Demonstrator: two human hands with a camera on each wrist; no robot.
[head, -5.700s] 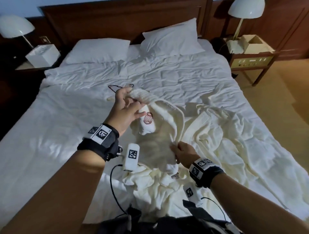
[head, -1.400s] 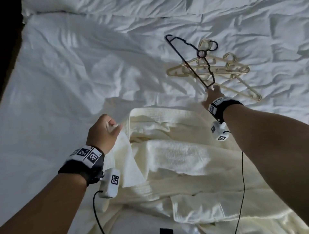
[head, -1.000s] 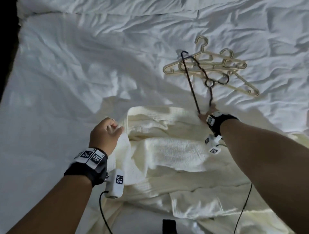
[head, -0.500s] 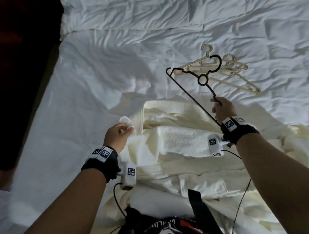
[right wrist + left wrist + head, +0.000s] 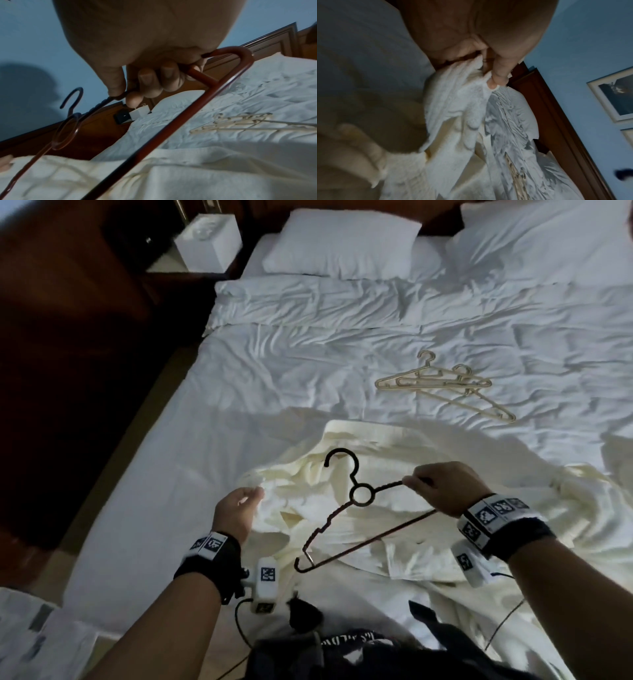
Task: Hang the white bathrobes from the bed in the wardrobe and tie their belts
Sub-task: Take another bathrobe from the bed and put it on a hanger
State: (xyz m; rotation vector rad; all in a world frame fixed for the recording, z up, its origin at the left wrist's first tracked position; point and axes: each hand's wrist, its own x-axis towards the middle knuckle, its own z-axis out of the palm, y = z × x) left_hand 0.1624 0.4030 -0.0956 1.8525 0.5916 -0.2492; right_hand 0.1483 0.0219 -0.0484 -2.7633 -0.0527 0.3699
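Note:
A cream-white bathrobe [image 5: 394, 546] lies crumpled on the near part of the bed [image 5: 274, 378]. My left hand [image 5: 239, 505] pinches a fold of its collar edge, seen close as bathrobe cloth [image 5: 457, 108] under the left hand's fingertips [image 5: 498, 79]. My right hand [image 5: 442, 487] grips one arm of a dark red hanger [image 5: 356, 501] and holds it over the robe, hook pointing away. In the right wrist view the right hand [image 5: 154, 75] is curled round the hanger [image 5: 171, 129].
Two beige hangers [image 5: 442, 385] lie on the sheet beyond the robe. Pillows [image 5: 342, 241] and a wooden headboard are at the far end. A white box [image 5: 209, 244] sits on the left nightstand. Dark floor runs along the bed's left edge.
My right hand took the dark hanger from the pile and brought it back over the robe, turning it hook-up. My left hand kept its pinch on the collar. My head lifted.

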